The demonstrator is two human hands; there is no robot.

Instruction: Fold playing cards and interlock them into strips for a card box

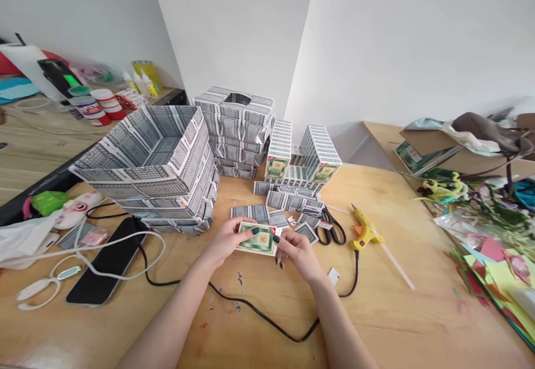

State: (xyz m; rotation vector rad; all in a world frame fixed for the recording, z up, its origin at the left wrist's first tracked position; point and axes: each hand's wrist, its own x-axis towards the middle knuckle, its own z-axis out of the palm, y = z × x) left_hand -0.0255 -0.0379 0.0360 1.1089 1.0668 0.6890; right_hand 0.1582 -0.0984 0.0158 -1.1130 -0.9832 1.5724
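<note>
Both hands hold one small green-and-white card box [258,239] just above the wooden table [401,313]. My left hand [228,239] grips its left end with the thumb on top. My right hand [297,253] pinches its right end with the fingertips. Loose patterned cards [254,213] lie flat right behind the box. Further back stand stacks of the same card boxes [307,157]. A large open basket built from patterned card boxes [159,163] sits to the left, and a second such construction [236,126] stands behind it.
Black scissors [332,229] and a yellow glue gun [364,231] lie right of my hands, its black cord [267,319] crossing the near table. A black phone [106,268] and white cable [54,285] lie at left. Coloured paper scraps [497,268] pile up at right.
</note>
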